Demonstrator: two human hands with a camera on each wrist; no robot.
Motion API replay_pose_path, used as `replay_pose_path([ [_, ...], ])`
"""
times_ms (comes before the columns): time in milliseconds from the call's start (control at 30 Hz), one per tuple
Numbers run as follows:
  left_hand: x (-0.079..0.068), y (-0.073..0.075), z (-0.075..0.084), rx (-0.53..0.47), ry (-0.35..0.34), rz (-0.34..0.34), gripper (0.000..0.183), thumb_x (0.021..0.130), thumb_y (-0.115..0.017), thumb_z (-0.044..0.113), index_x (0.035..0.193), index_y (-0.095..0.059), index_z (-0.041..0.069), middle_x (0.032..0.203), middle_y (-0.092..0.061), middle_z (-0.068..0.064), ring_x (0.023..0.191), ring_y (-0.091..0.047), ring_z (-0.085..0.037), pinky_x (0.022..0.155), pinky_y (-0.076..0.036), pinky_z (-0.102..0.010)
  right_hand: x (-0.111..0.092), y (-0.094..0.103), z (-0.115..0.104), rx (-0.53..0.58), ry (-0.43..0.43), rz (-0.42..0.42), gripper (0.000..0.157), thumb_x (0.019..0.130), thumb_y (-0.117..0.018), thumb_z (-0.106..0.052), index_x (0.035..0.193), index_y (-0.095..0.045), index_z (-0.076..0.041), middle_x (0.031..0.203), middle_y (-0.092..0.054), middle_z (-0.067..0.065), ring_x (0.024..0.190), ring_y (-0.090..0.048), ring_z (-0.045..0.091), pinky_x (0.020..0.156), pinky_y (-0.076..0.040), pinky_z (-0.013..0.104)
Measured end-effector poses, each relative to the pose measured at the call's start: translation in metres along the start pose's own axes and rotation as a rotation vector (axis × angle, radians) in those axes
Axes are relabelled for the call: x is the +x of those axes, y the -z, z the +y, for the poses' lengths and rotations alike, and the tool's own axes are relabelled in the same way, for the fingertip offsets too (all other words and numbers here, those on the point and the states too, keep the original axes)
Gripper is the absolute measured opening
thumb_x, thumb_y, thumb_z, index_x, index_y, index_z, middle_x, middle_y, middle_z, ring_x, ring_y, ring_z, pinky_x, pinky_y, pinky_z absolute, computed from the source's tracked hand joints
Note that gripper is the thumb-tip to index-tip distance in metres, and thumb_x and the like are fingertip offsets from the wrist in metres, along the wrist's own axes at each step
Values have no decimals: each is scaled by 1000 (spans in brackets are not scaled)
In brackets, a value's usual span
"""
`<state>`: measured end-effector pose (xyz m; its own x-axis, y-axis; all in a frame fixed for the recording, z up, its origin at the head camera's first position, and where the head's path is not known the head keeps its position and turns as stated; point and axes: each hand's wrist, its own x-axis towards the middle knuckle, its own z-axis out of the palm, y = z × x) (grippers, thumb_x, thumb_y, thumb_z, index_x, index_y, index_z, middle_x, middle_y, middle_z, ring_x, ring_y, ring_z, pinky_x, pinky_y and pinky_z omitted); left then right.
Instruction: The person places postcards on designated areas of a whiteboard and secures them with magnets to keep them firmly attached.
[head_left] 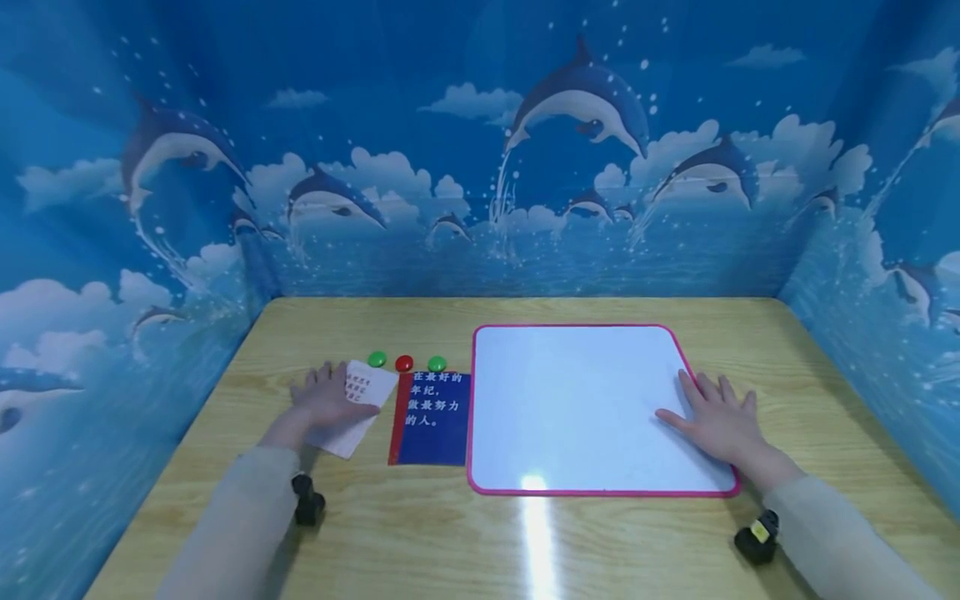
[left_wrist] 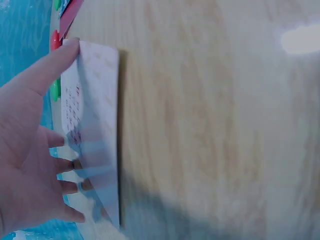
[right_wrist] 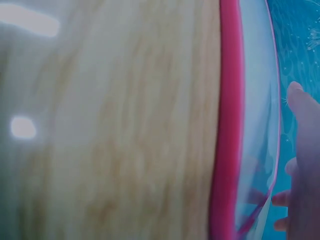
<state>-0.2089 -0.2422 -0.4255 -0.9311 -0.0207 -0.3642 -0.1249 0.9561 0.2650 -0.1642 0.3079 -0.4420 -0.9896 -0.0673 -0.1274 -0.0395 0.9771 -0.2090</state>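
Observation:
My left hand [head_left: 327, 402] is spread over a pale pinkish card [head_left: 375, 382] with small printed writing, lying askew at the left of the table. In the left wrist view the thumb overlaps the far corner of this card [left_wrist: 100, 95], and the other fingers reach out apart over it. Fingers spread wide, my right hand [head_left: 716, 421] is at the right edge of a whiteboard [head_left: 562, 400] with a pink frame. The right wrist view has the pink rim [right_wrist: 230, 100] close up, with the hand [right_wrist: 306, 150] partly cut off beyond it.
A dark blue card [head_left: 435, 437] with white characters and a red strip lies against the board's left side. Behind the cards sit a green magnet [head_left: 377, 359], a red magnet [head_left: 404, 363] and another green magnet [head_left: 437, 364]. Dolphin-printed curtains [head_left: 465, 250] border the wooden table [head_left: 420, 533].

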Motion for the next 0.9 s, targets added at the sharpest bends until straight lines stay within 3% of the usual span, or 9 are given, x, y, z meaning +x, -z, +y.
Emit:
replay_pose_path([
  [200,0,5,4,-71,28,-37,106,75,-68,51,146,-13,-5,149,-7,-35,133,-9,-55,105,-10,-70,-1,-5,6,2,9,-11,92,86,-40,-68,146,-22,0,144,-21,37,128,-10,64,96,2,80],
  [367,-1,9,7,-79,13,-9,101,73,-72,46,144,-21,-4,141,-21,-36,124,-24,-53,99,-26,-67,-1,-7,9,-4,14,-18,93,86,-41,-68,146,-22,1,144,-21,38,127,-12,64,95,2,80],
  [567,2,13,10,-112,37,-8,102,69,-77,40,144,-22,-3,131,-29,-34,115,-32,-49,90,-38,-60,-2,-3,6,9,10,-27,97,84,-44,-68,146,-20,2,142,-22,39,125,-13,66,95,1,80],
  [700,4,15,10,-161,58,-41,106,68,-79,35,145,-18,-2,127,-31,-34,112,-35,-48,87,-41,-57,-2,-2,5,13,9,-30,97,84,-45,-68,146,-20,3,142,-22,39,124,-13,66,94,0,80],
  [900,8,13,1,-189,111,-92,112,70,-77,41,149,-8,2,133,-25,-35,114,-34,-49,91,-39,-59,-2,-2,5,9,9,-31,97,84,-45,-68,145,-23,4,142,-23,39,125,-15,64,94,0,81],
])
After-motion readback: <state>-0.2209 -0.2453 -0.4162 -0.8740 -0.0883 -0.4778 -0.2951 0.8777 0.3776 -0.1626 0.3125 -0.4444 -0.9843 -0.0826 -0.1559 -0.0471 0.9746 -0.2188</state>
